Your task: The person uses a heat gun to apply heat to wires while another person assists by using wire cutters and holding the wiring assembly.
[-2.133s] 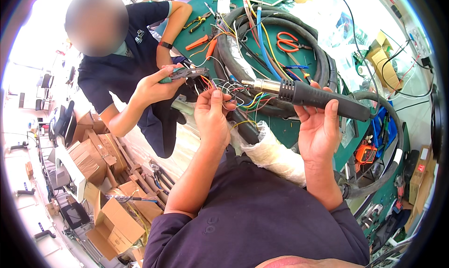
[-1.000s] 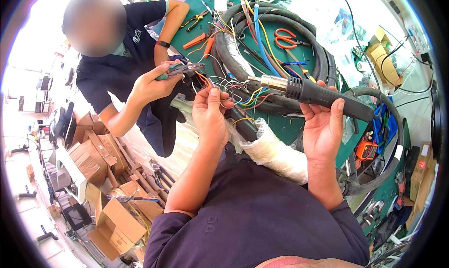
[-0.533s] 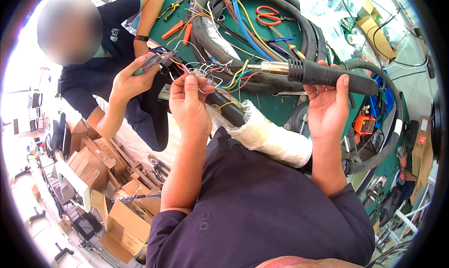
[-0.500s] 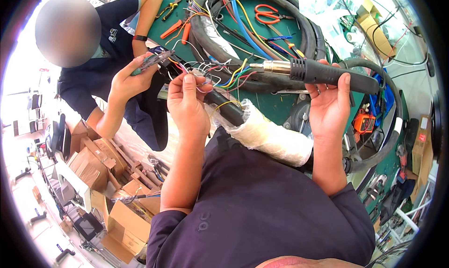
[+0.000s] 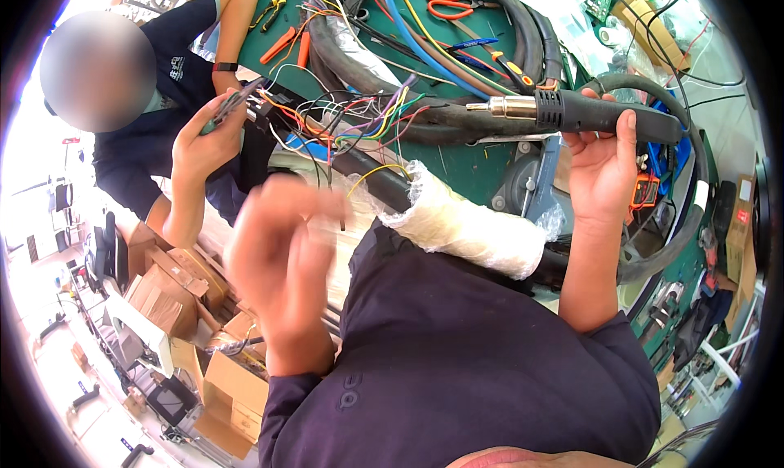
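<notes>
Wires [image 5: 385, 118] splay at twelve o'clock; blurred left hand [image 5: 286, 239] at nine, grip unclear; right hand [image 5: 603, 170] at two holds a heat gun [image 5: 578, 112].

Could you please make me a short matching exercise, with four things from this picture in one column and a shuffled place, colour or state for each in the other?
Column one:
1. Heat gun
2. Scissors
3. Open cardboard box
4. Wearer's left hand

Column two:
A. Toward the lower left of the picture
B. Blurred
C. In the wearer's right hand
D. Red-orange handles

Right pairs: 1-C, 2-D, 3-A, 4-B.
</notes>
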Demonstrator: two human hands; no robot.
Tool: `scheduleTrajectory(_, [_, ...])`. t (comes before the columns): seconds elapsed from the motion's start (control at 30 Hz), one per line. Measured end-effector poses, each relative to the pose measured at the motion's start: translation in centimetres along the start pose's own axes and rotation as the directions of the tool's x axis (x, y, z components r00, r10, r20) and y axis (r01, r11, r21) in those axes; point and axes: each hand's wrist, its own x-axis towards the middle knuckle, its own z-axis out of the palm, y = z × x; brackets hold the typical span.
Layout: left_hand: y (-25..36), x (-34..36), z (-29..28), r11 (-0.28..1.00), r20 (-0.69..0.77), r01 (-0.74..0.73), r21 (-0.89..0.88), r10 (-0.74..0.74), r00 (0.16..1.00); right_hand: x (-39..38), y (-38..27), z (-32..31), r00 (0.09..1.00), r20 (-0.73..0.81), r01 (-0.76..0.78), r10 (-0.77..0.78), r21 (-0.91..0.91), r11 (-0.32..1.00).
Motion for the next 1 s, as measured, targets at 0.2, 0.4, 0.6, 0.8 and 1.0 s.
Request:
scheduleTrajectory(0.2, [5.4, 0.1, 1.6, 0.784, 0.396, -0.009, -0.621, 0.324, 0.859, 0.2, 0.1, -0.8, 1.000, -0.018, 0.003, -0.003, 0.007, 1.000])
scheduleTrajectory(0.4, [7.2, -0.8, 1.0, 0.828, 0.512, 0.154, -0.539, 0.177, 0.841, 0.1, 0.5, -0.9, 1.000, -0.015, 0.003, -0.003, -0.009, 1.000])
scheduleTrajectory(0.6, [6.5, -0.2, -1.2, 0.846, 0.634, 0.125, -0.518, 0.282, 0.720, -0.4, 0.9, -1.0, 1.000, 0.015, -0.024, 0.024, -0.010, 1.000])
scheduleTrajectory(0.8, [4.8, -2.2, -3.1, 0.909, 0.565, -0.093, -0.407, 0.330, 0.756, -0.4, 1.3, -0.8, 0.998, 0.050, -0.026, 0.027, -0.015, 1.000])
scheduleTrajectory(1.0, [-1.2, -4.2, -6.3, 0.775, -0.048, 0.037, 0.631, -0.008, 0.999, -0.9, 1.1, -0.6, 0.982, 0.183, -0.048, 0.035, 0.067, 0.997])
